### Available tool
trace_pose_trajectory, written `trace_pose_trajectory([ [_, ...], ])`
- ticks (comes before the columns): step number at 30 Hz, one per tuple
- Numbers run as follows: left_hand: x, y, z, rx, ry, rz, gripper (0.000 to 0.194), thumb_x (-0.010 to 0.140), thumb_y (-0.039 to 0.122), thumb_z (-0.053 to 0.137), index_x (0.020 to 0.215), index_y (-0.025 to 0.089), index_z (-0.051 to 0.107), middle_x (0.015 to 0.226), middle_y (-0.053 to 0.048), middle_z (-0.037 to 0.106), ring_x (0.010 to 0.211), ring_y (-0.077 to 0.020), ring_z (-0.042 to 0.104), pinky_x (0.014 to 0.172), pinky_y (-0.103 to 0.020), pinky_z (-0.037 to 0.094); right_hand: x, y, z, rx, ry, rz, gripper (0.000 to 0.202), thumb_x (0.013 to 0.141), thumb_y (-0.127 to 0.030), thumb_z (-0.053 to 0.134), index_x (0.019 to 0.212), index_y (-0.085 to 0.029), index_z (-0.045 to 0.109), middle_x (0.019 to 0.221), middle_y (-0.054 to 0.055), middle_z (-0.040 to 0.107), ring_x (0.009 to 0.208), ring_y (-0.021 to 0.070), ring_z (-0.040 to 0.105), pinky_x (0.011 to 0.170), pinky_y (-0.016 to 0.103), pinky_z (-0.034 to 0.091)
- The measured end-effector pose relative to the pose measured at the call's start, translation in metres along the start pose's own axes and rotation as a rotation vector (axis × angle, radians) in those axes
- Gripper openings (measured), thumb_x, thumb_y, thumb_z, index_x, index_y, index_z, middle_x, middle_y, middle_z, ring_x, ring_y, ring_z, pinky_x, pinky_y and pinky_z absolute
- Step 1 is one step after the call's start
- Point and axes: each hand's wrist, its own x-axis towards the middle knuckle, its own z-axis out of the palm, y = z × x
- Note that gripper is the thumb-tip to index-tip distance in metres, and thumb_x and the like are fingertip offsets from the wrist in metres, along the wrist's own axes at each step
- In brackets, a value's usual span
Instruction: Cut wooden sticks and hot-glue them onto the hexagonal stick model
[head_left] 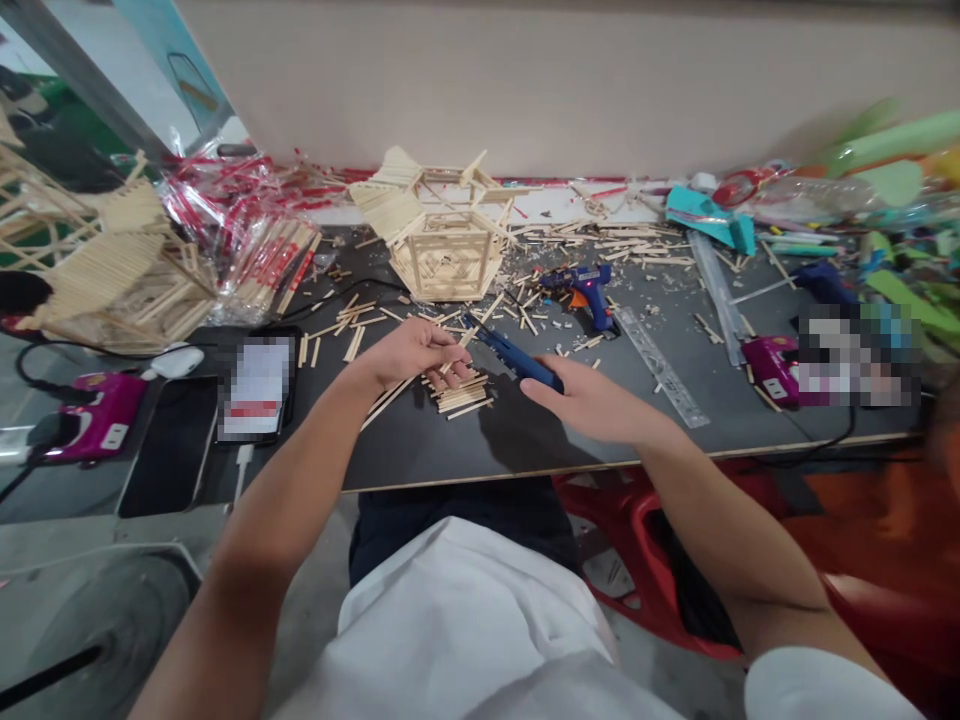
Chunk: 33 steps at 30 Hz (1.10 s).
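Observation:
My left hand (427, 352) pinches a thin wooden stick (484, 328) that slants up and to the right. Blue-handled pliers (517, 355) are gripped in my right hand (577, 395), their dark jaws pointing left toward the stick; whether they touch it I cannot tell. Just below my left fingers lies a pile of short cut sticks (461, 393), partly hidden by the hand. Behind both hands stands a many-sided model made of wooden sticks (448, 255), with flared panels at its top left.
A blue glue gun (592, 292) lies right of the model, near a clear ruler (660, 365). Two phones, one a lit phone (259, 385), and a purple power strip (97, 415) sit left. Another purple power strip (776, 370) is at right. Plastic-wrapped stick packs (262, 260) lie behind.

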Motion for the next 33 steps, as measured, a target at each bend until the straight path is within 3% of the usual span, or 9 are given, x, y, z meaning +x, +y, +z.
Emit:
trace_pose_trajectory([
  [9,-0.003,0.004,0.0,0.07,-0.034,0.01,0.024,0.085,0.03,0.085,0.075,0.009,0.078,0.072,-0.009,0.077,0.055,-0.0144,0.071,0.048,-0.02,0.056,0.006,-0.004,0.002,-0.013,-0.011,-0.079,0.026,0.101,-0.043,0.047,0.089,-0.023,0.058,0.084,0.004,0.067,0.073,0.0199,0.059,0.068,0.03,0.044],
  [15,-0.005,0.007,0.0,0.063,-0.038,0.021,0.021,0.087,0.024,0.08,0.072,0.01,0.077,0.068,-0.007,0.075,0.053,-0.0126,0.069,0.047,-0.018,0.054,0.008,0.001,0.009,-0.128,-0.008,0.043,0.057,0.107,-0.066,0.032,0.073,-0.025,0.052,0.073,0.006,0.067,0.069,0.0214,0.062,0.063,0.03,0.04],
  [20,-0.004,0.005,-0.001,0.075,-0.037,-0.002,0.022,0.089,0.023,0.079,0.072,0.01,0.076,0.068,-0.008,0.075,0.052,-0.0132,0.068,0.049,-0.02,0.056,0.012,0.004,0.018,-0.192,0.04,0.048,0.064,0.111,-0.061,0.021,0.076,-0.023,0.059,0.084,0.011,0.074,0.081,0.0256,0.069,0.071,0.032,0.04],
  [33,-0.005,0.007,-0.003,0.065,-0.057,0.0,0.03,0.08,0.035,0.089,0.073,0.01,0.075,0.069,-0.006,0.075,0.053,-0.0136,0.07,0.049,-0.019,0.056,0.01,0.007,0.031,-0.409,0.115,0.012,0.055,0.114,-0.047,0.025,0.083,-0.02,0.061,0.088,0.013,0.073,0.084,0.026,0.068,0.071,0.034,0.037],
])
